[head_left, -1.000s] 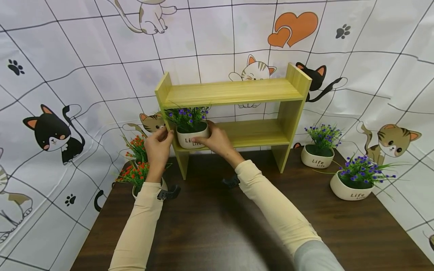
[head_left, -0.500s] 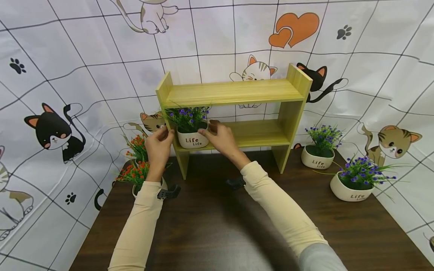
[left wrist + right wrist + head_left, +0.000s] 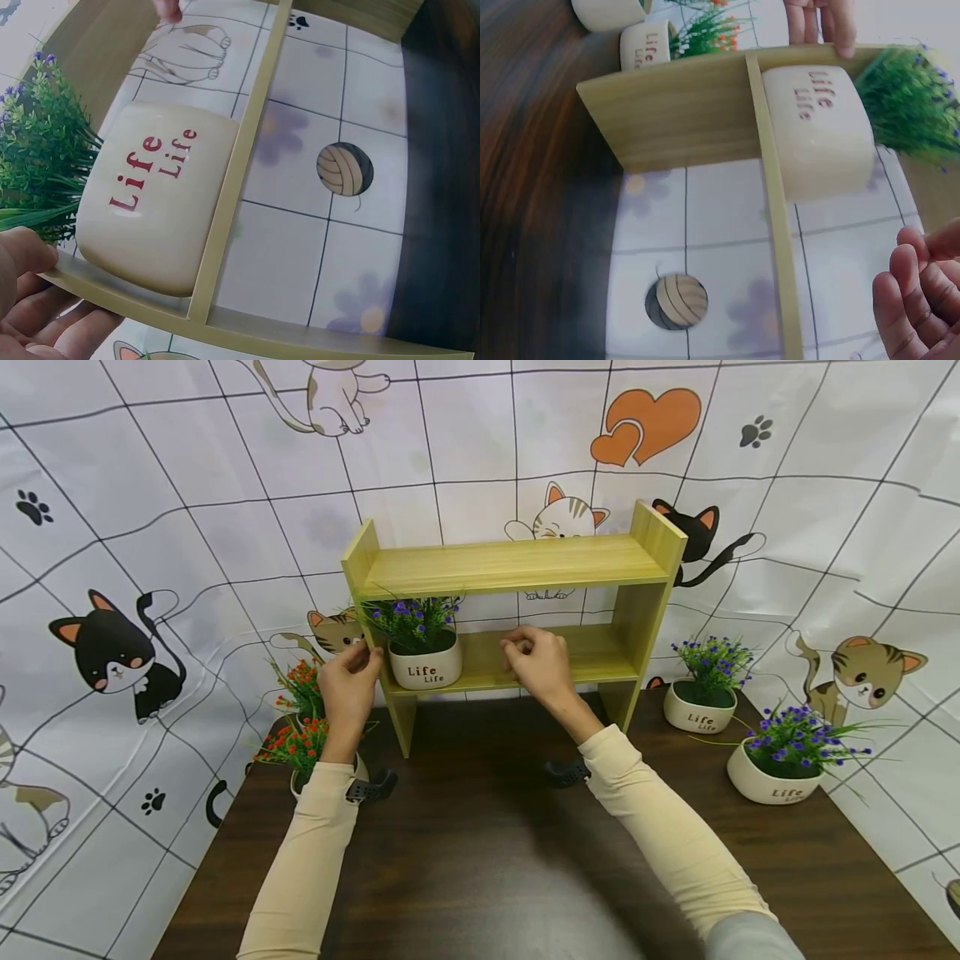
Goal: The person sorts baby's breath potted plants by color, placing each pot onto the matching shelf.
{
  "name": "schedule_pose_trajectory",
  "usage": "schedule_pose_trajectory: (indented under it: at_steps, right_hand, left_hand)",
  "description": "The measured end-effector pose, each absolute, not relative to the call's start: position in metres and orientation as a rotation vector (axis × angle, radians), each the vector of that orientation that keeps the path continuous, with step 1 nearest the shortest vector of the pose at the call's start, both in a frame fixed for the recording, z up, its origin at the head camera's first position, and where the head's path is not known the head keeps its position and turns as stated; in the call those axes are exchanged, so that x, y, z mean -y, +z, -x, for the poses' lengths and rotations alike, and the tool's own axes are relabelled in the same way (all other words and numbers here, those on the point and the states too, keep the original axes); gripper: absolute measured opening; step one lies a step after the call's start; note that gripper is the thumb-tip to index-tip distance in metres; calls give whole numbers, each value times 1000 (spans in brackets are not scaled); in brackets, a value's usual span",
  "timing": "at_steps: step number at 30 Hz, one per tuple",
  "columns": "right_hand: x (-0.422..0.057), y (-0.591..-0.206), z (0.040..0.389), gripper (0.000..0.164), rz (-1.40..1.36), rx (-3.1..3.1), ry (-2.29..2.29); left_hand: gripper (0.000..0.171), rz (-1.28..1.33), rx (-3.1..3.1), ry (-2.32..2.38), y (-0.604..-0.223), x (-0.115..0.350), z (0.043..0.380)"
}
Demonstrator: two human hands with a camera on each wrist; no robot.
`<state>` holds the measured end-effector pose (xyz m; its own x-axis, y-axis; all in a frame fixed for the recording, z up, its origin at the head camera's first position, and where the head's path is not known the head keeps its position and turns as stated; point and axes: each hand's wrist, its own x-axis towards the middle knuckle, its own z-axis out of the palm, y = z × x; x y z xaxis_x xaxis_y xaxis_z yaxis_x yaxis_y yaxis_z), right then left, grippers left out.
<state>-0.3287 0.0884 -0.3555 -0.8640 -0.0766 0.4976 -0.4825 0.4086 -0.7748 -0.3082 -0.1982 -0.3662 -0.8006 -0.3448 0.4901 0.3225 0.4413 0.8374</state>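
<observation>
A white oval flowerpot with purple flowers and "Life" lettering stands at the left end of the wooden shelf's middle board. My left hand pinches the shelf's left side panel beside that pot, thumb on the inner side and fingers outside, as the left wrist view shows. My right hand is in front of the middle board, to the right of the pot, its fingers loosely curled around nothing. In the right wrist view those fingers lie apart from the flowerpot.
The two-tier wooden shelf stands at the back of the dark table. Two pots with orange flowers sit left, partly behind my left arm. On the right are two purple-flowered pots, one behind and one nearer.
My right hand has let go of the flowerpot and moved right, away from it. The pot stays at the left end of the board. My left hand keeps its hold on the side panel.
</observation>
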Motion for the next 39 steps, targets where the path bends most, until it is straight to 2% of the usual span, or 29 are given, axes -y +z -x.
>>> schedule_pose_trajectory:
  at_steps: [14, 23, 39]
  right_hand:
    - [-173, -333, 310, 18, -395, 2188, 1374]
    - [-232, -317, 293, 25, -276, 2209, 1348]
    - [-303, -311, 264, 28, -38, 2229, 1214]
  left_hand:
    - [32, -10, 2059, -1426, -366, 197, 309]
    - [30, -15, 2056, -1419, -365, 197, 309]
    - [32, -21, 2058, -1402, -365, 196, 308]
